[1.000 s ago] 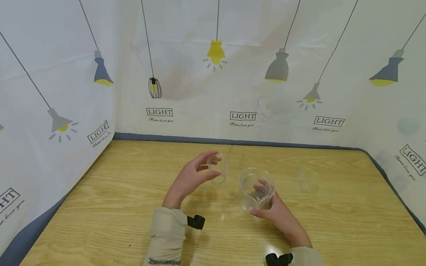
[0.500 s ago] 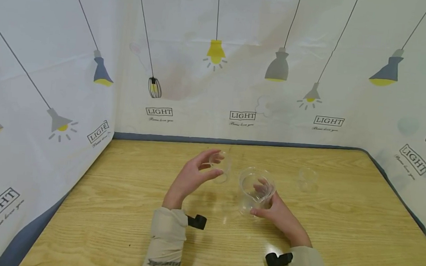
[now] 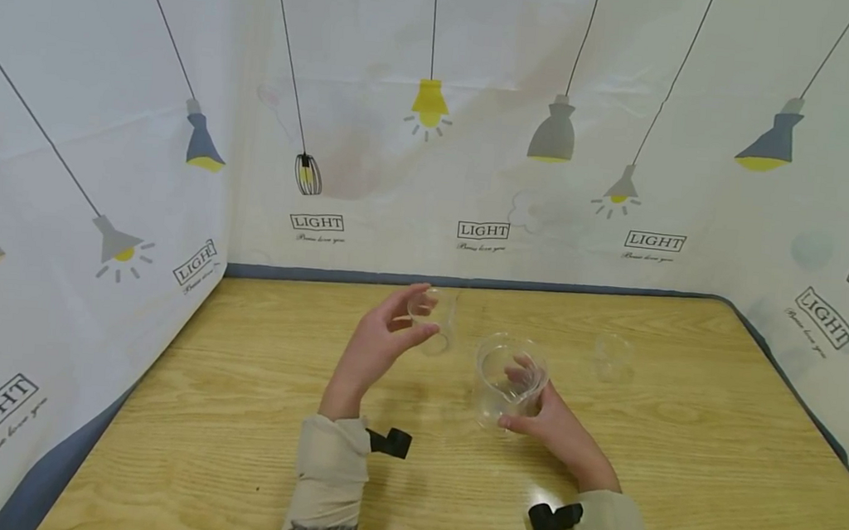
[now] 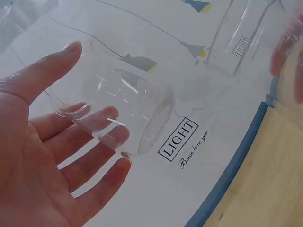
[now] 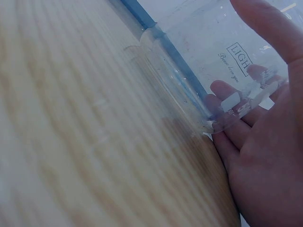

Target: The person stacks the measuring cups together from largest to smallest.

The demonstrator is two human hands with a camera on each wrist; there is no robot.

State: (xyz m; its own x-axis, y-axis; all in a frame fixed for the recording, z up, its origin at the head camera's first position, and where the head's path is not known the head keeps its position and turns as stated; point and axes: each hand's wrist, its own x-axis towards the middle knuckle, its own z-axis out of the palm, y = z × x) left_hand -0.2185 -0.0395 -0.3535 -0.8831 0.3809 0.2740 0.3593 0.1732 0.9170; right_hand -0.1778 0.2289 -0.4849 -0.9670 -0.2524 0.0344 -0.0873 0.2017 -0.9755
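Note:
My left hand (image 3: pixel 377 340) holds a small clear glass beaker (image 3: pixel 436 326) by its side, thumb on one side and fingers on the other. In the left wrist view this beaker (image 4: pixel 130 106) is see-through, with no contents showing, and the fingers show through its wall. A larger clear beaker (image 3: pixel 493 391) stands upright on the table a little to the right and nearer the body. Curled round its right side is my right hand (image 3: pixel 561 430). The right wrist view shows the large beaker's base (image 5: pixel 182 85) at the tabletop, with white markings on its wall near the fingers.
Farther right on the wooden table (image 3: pixel 709 454) stands another small clear beaker (image 3: pixel 613 359), hard to make out against the wood. A white cloth backdrop (image 3: pixel 367 235) printed with lamps encloses the back and sides.
My left hand and the small beaker shifted slightly right, then rose back to the left, away from the body. The right hand and the large beaker stay where they were.

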